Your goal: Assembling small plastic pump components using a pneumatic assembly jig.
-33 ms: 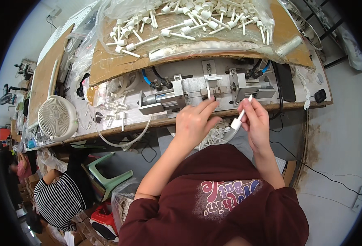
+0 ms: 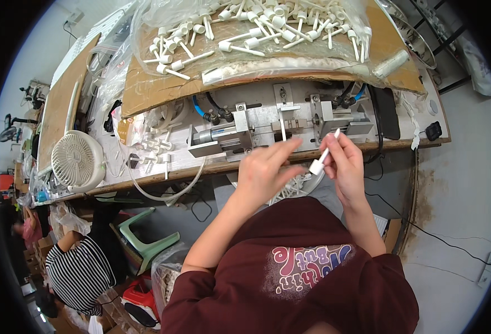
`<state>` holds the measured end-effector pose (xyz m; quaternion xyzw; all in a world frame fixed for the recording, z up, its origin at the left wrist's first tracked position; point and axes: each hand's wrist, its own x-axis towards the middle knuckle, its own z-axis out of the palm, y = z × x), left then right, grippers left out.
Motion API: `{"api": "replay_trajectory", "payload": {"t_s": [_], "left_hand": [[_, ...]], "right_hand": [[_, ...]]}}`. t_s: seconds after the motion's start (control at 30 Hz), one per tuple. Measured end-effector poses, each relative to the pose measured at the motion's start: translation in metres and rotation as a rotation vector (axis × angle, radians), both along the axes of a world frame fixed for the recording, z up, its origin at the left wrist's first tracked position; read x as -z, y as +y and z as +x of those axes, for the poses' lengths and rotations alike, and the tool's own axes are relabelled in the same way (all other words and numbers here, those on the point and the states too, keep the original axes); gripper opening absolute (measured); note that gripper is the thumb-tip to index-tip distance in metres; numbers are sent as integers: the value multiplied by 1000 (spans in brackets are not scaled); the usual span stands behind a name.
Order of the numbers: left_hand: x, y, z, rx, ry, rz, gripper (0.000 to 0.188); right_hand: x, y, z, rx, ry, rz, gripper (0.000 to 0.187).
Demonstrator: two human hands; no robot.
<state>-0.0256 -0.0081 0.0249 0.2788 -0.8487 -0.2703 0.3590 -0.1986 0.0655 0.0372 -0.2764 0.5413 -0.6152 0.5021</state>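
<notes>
My right hand [image 2: 343, 167] pinches a white plastic stick with a cup-shaped cap [image 2: 317, 166], cap end toward the lower left and thin end up. Just left of it is my left hand [image 2: 265, 170], slightly blurred, its fingers spread and nothing seen in them. Both hands are in front of a metal clamping fixture with two pneumatic cylinders; the left cylinder [image 2: 220, 135] and the right cylinder [image 2: 345, 122] face each other. Between them, a white stick [image 2: 282, 129] stands in the middle of the fixture. Below my left hand, a container of white sticks [image 2: 292, 188] is partly hidden.
Many capped white sticks [image 2: 267, 25] lie on plastic over a cardboard sheet [image 2: 139, 92] above the fixture. A white fan [image 2: 78, 161] stands left, near loose white parts [image 2: 157, 146]. A green stool [image 2: 148, 236] and a person in stripes [image 2: 81, 273] are lower left.
My left hand has shifted slightly right, uncovering more of the stick in the fixture. The capped stick in my right hand has moved a little left.
</notes>
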Motion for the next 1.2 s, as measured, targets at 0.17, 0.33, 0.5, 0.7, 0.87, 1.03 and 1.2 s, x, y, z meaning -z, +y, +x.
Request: {"api": "replay_trajectory", "payload": {"t_s": [0.17, 0.33, 0.5, 0.7, 0.87, 1.03, 1.2], "left_hand": [[-22, 7, 8, 131, 177, -24, 37], [-21, 8, 16, -75, 37, -29, 34], [12, 5, 16, -152, -185, -213, 30], [26, 1, 1, -144, -424, -404, 28], [23, -9, -2, -127, -404, -374, 24], [24, -7, -5, -142, -409, -326, 24], [20, -12, 0, -91, -328, -215, 31]], "right_hand": [[-10, -25, -1, -252, -36, -14, 23], [-37, -92, -16, -9, 571, -257, 28], [-58, -173, -39, 198, 1401, -413, 36], [-73, -227, -31, -97, 1672, 84, 46], [-67, -226, -32, -65, 1635, -46, 49], [-67, -209, -61, 14, 1259, -236, 37], [-82, -167, -72, -55, 562, -317, 29]]}}
